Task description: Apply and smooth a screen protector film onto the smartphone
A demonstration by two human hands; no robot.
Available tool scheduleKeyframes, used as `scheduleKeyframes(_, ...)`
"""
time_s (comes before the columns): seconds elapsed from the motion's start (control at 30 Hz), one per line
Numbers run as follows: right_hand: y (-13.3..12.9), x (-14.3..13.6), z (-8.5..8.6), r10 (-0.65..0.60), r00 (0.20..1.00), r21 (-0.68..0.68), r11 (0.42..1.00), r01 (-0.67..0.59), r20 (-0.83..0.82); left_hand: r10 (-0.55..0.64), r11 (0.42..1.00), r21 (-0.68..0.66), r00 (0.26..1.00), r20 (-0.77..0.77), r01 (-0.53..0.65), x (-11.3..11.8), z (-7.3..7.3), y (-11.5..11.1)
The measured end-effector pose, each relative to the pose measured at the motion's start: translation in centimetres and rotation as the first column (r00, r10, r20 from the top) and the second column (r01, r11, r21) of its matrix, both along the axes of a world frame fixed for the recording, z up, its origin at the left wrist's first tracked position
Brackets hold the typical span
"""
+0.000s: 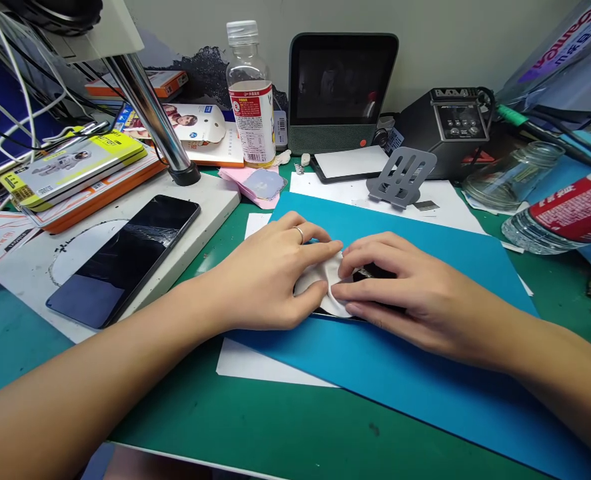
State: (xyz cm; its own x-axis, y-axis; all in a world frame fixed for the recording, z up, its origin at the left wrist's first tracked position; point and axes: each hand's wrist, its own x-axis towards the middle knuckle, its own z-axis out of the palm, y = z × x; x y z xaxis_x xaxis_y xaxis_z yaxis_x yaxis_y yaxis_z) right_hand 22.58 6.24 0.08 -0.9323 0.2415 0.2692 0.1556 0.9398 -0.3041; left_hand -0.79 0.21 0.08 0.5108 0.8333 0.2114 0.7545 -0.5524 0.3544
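Note:
A soft, creased white cloth [329, 293] lies bunched over a dark, flat, phone-like device [375, 271], mostly hidden under my hands. My left hand [280, 273] comes in from the left, a ring on one finger, with thumb and forefinger closed on the cloth. Opposite it, my right hand [405, 287] pinches the cloth's right side with bent fingertips. The fingertips of both hands almost meet. Beneath them is a blue mat [455, 260], set at a slant over white paper [270, 367].
A black phone [125, 260] with a cracked-looking surface rests on the white stand base [215, 197] at left, beside stacked boxes [75, 167]. Behind stand a plastic bottle [251, 100], a screen device [343, 80] and a grey phone holder [403, 175]. A red-labelled bottle [570, 210] lies right.

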Motion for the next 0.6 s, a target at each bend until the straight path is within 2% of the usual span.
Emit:
scheduleKeyframes(0.2,0.4,0.4,0.4,0.076,0.996,0.002,0.997,-0.076,-0.036,-0.042,0.996,-0.075,0.999,0.011,0.042,0.1,-0.1,-0.2)
scheduleKeyframes(0.47,0.8,0.5,1.3,0.069,0.996,0.048,0.997,-0.067,-0.062,0.117,0.966,-0.228,0.993,-0.026,-0.120,1.0,-0.5,-0.6)
scheduleKeyframes(0.6,1.1,0.4,1.3,0.008,0.990,0.117,0.993,0.009,-0.141,0.163,0.960,-0.226,0.986,-0.030,-0.166,1.5,-0.6,-0.4)
